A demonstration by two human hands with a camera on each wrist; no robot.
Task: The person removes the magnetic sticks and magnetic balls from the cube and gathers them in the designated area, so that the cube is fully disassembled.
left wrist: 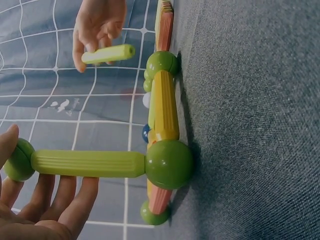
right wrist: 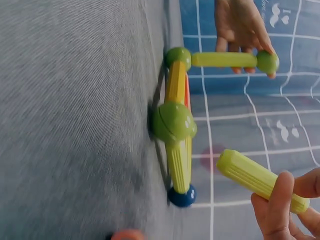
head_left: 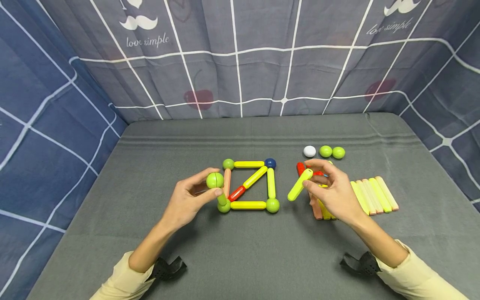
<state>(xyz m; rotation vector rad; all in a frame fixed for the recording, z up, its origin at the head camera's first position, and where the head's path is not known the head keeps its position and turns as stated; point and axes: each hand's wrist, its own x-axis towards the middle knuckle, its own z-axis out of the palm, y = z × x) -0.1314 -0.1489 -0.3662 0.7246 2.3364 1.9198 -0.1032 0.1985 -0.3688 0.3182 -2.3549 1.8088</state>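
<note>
Grey cloth covers the table before me. The left hand pinches a green ball atop an upright rod, rising from the corner ball at eight o'clock on the flat frame. I'd steady that upright lightly, sparing the base any tug. Off the frame's three o'clock, the right hand pinches a loose lime rod near one end, sensibly leaving the other tip free.
</note>
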